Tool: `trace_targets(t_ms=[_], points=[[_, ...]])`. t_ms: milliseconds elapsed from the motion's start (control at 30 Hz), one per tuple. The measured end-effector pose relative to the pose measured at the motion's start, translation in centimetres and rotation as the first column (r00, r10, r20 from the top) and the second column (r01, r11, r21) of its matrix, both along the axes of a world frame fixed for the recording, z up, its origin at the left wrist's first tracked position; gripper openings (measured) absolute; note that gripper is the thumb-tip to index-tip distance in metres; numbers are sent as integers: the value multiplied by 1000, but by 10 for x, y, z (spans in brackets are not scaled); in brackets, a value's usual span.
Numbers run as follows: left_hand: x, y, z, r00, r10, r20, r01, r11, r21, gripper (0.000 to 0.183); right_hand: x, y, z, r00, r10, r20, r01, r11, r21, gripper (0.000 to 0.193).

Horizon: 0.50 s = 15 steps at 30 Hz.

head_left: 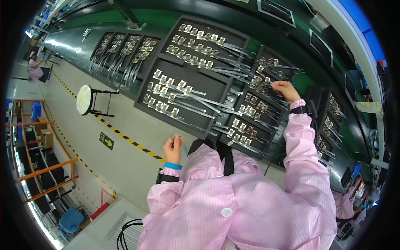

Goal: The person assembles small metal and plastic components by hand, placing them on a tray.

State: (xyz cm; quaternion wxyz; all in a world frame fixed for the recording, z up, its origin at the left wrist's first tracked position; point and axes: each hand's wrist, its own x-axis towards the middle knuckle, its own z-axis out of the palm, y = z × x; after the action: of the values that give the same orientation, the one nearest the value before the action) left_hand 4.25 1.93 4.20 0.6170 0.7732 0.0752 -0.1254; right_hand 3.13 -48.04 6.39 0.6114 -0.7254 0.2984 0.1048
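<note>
My right hand [284, 91] reaches over a black tray on the right. Its thumb and fingers are pinched at a small silvery metal part [267, 81] in a crowded cluster; the exact grip is hard to see. Below that cluster, rows of similar metal parts [248, 111] with flat silvery strips lie in the same tray. My left hand [172, 150] is off the front edge of the large black trays, near my lap, with its fingers closed together. Whatever those fingers hold is too small to name. A blue band [173, 166] circles the left wrist.
Two large black trays [196, 81] with rows of metal parts sit mid-bench. Smaller filled trays stand at the far left [125, 50] and right [329, 125]. A round stool [84, 100] and an orange rack [46, 171] are on the floor side. Other people are farther off.
</note>
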Motion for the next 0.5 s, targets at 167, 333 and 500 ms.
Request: trace_targets(t_ms=[167,333,500], points=[[-6,12,-12,998,-40,-49,39,999,-10,33,-6,12,16,983,-180,18,153,880,450,22],[-6,15,-15,997,-41,-64,40,999,-14,32,-9,12,30,962,-258,85,172,820,545,16],[-2,13,-10,1000,-24,-18,24,999,-23,30,-3,26,54,918,-263,297,90,868,489,14]])
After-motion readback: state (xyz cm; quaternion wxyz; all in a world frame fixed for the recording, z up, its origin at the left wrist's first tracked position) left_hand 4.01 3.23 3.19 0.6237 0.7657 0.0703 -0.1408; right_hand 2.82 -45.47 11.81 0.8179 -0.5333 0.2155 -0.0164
